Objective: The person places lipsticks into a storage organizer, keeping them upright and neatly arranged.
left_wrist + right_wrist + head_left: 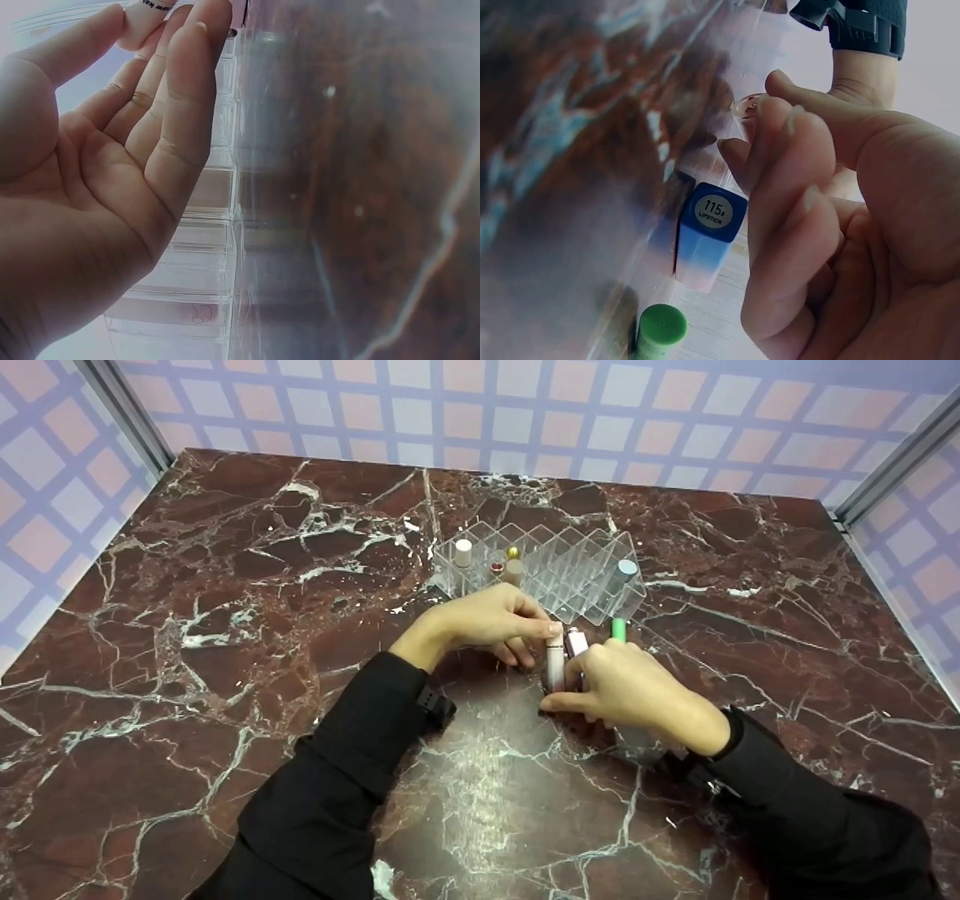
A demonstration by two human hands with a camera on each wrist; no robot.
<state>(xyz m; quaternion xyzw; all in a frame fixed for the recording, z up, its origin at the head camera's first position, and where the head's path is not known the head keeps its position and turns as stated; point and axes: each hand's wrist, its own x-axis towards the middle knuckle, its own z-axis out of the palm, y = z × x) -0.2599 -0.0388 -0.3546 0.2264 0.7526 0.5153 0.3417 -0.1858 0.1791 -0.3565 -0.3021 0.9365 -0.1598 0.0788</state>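
In the head view a slim pale pink lipstick tube (555,669) with a dark ring lies between both hands. My left hand (484,619) pinches its far end; in the left wrist view its white end (145,21) shows lettering between thumb and fingers. Around the near end, the thumb and index finger of my right hand (637,684) grip it. Just right of it lies a blue-and-pink lipstick (712,214), marked 115 on its end. Beyond the right knuckles lies a green-capped tube (619,630). The right fingers hide part of both.
Behind the hands stands a clear diamond-grid organizer (562,562). It holds a white-capped tube (463,553), a grey-blue-capped tube (624,571) and several others. All rest on a dark red marbled table (247,660), with checked panels (525,416) along the back and sides.
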